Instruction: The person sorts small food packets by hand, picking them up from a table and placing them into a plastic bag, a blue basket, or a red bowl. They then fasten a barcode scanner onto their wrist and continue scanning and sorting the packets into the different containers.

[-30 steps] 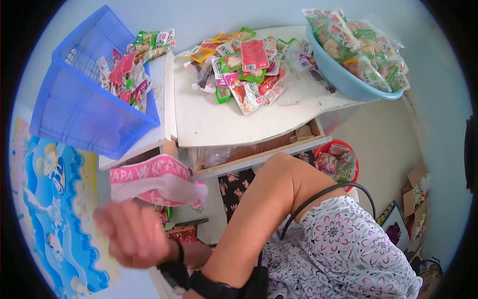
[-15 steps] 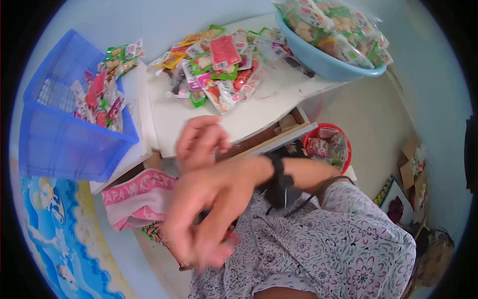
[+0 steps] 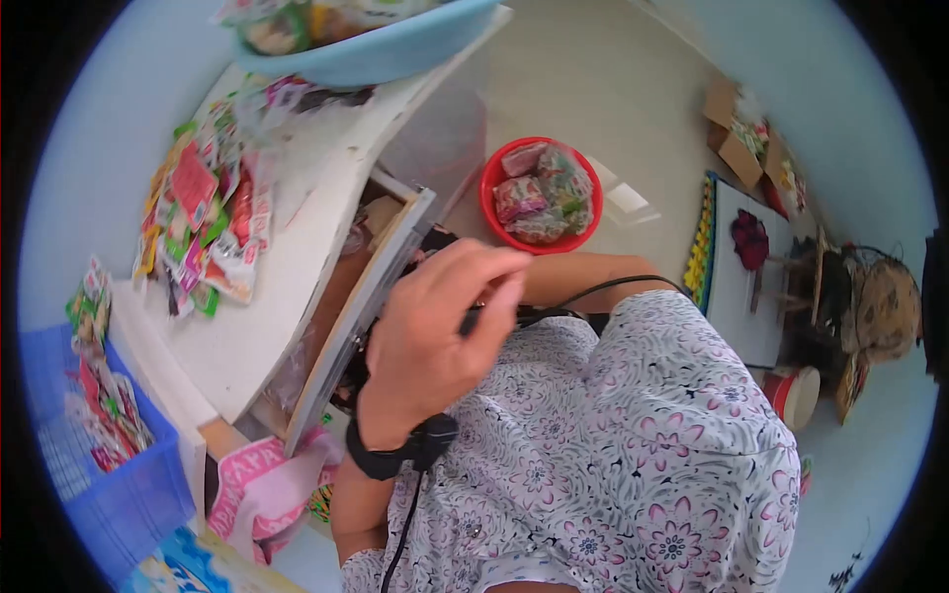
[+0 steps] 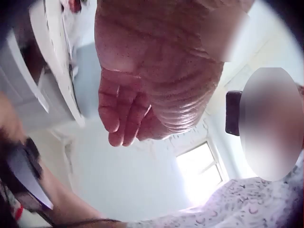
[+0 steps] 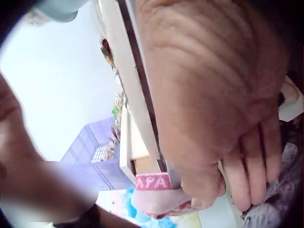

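Observation:
My left hand is raised above my lap in the head view, with a black strap around its wrist. Its fingers are slightly bent and hold nothing in the left wrist view. The right forearm comes in from the right, and the left hand covers most of the right hand in the head view. In the right wrist view the right hand holds nothing, its fingers extended and loosely together. The partly open drawer is beside the hands.
On the white desk lie many snack packets, with a blue basin of bags above them. A blue basket and pink towel are lower left. A red bucket and cardboard box stand on the floor.
The head view has swung right, so desk, basin and basket appear farther left and more floor shows. The hands, crossing in front of the body earlier, have shifted; the left now covers the right.

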Motion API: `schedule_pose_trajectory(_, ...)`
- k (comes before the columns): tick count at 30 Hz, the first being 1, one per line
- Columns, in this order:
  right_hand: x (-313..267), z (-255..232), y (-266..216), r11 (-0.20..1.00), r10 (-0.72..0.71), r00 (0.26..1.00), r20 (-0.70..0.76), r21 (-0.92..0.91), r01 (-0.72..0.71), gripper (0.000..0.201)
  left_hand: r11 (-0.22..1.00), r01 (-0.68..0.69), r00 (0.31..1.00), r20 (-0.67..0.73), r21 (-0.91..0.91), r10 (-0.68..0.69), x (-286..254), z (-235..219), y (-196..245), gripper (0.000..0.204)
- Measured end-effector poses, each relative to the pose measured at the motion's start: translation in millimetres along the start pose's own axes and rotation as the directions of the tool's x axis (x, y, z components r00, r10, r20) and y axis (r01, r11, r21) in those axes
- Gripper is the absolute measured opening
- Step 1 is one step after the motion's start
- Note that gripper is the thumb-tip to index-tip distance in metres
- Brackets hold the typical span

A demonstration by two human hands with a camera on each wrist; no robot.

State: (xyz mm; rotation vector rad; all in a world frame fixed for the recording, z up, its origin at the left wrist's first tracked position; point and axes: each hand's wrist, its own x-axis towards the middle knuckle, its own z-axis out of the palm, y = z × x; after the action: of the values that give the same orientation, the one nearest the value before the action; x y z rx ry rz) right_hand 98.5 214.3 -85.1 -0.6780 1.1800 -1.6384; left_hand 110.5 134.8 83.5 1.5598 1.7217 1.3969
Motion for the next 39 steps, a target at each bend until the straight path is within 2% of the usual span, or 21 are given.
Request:
schedule_pose_trajectory(3,29.8,-17.4,11.7,0.998,-0.032,0.999,0.025,-0.061,0.034,0.043,0.996,-0.067,0.986,0.155,0.065,0.056,19.9,54.7,2.6,0.025)
schedule_pose_trajectory(6,19.1,-24.6,24.3,0.998,-0.069,0.997,0.029,-0.010,0.069,0.044,0.995,-0.081,0.960,0.273,0.063,0.061,14.9,87.2,-2.7,0.034)
schedule_pose_trajectory(7,8.5,-24.5,21.8,0.997,-0.074,0.997,0.025,0.011,0.073,0.045,0.999,-0.020,0.972,0.235,0.042,0.009,11.8,89.7,-5.9,0.041)
schedule_pose_trajectory(10,5.0,-32.2,34.8,0.992,-0.103,0.994,-0.024,0.076,0.104,0.048,0.997,0.042,0.965,0.255,0.065,-0.057,17.8,93.7,-7.5,0.042)
schedule_pose_trajectory(11,6.2,-37.1,40.1,0.989,-0.110,0.993,-0.052,0.088,0.114,0.048,0.989,0.107,0.925,0.353,0.106,-0.138,17.2,97.0,-12.4,0.038)
schedule_pose_trajectory(14,2.3,-35.5,26.2,0.995,-0.081,0.992,-0.098,0.045,0.086,0.050,0.952,0.128,0.919,0.327,0.278,-0.219,21.2,109.2,-22.8,0.033)
schedule_pose_trajectory(17,-4.5,-37.0,27.5,0.999,-0.027,0.995,-0.093,0.038,0.031,0.047,0.987,0.164,0.916,0.371,-0.003,-0.151,22.4,105.3,-11.2,0.025)
schedule_pose_trajectory(19,-11.5,-39.6,43.8,0.993,-0.050,0.991,-0.120,0.098,0.062,0.046,0.949,0.104,0.959,0.284,-0.299,-0.016,40.0,89.8,9.2,0.017)
schedule_pose_trajectory(21,-17.3,-37.7,40.0,0.988,-0.047,0.990,-0.135,0.143,0.066,0.043,0.800,0.141,0.918,0.379,-0.584,0.115,65.8,65.1,34.3,0.014)
schedule_pose_trajectory(23,-15.0,-33.2,42.1,0.976,-0.063,0.986,-0.153,0.199,0.093,0.043,0.515,-0.086,0.957,0.074,-0.853,0.282,78.5,69.7,65.0,0.015)
schedule_pose_trajectory(24,-12.8,-32.9,44.1,0.970,-0.067,0.984,-0.163,0.222,0.103,0.044,0.499,-0.211,0.934,-0.024,-0.840,0.356,79.5,72.0,83.9,0.016)
schedule_pose_trajectory(25,-11.2,-34.4,44.0,0.964,-0.071,0.983,-0.169,0.243,0.111,0.044,0.558,-0.368,0.913,-0.176,-0.744,0.368,73.4,86.4,101.4,0.017)
schedule_pose_trajectory(26,-8.9,-34.0,43.3,0.965,-0.031,0.985,-0.168,0.253,0.073,0.043,0.696,-0.292,0.860,0.139,-0.656,0.492,75.1,61.4,124.0,0.018)
schedule_pose_trajectory(27,-4.6,-32.3,45.3,0.976,0.028,0.981,-0.191,0.218,0.015,0.042,0.800,-0.316,0.705,0.438,-0.510,0.558,77.1,36.3,146.6,0.021)
schedule_pose_trajectory(30,2.0,-32.1,47.4,0.988,0.148,0.953,-0.265,0.089,-0.129,0.041,0.438,-0.145,0.577,0.283,-0.887,0.766,45.8,46.0,135.9,0.029)
schedule_pose_trajectory(32,2.3,-31.4,45.8,0.985,0.165,0.939,-0.301,0.108,-0.138,0.040,0.167,-0.144,0.584,0.053,-0.975,0.810,30.4,45.7,116.8,0.028)
schedule_pose_trajectory(35,1.4,-25.2,29.3,0.986,0.118,0.922,-0.369,0.154,-0.064,0.034,0.609,-0.229,0.641,0.353,-0.759,0.681,13.7,-22.2,53.6,0.035)
schedule_pose_trajectory(36,1.1,-25.9,33.8,0.986,0.096,0.914,-0.394,0.160,-0.035,0.032,0.362,-0.087,0.760,0.173,-0.928,0.627,0.6,-31.9,27.6,0.024)
schedule_pose_trajectory(37,0.9,-28.9,37.9,0.999,0.006,0.921,-0.390,0.050,0.015,0.031,0.552,0.023,0.854,0.303,-0.833,0.422,-18.7,-45.5,0.9,0.024)
schedule_pose_trajectory(38,-0.5,-29.3,44.6,0.997,-0.076,0.922,-0.381,-0.046,0.064,0.029,0.516,0.014,0.898,0.238,-0.856,0.370,-40.3,-39.5,-25.2,0.023)
schedule_pose_trajectory(39,2.6,-20.0,35.1,0.989,0.094,0.889,-0.448,0.142,-0.033,0.030,0.553,0.127,0.892,0.339,-0.823,0.298,-60.8,-42.0,-37.4,0.024)
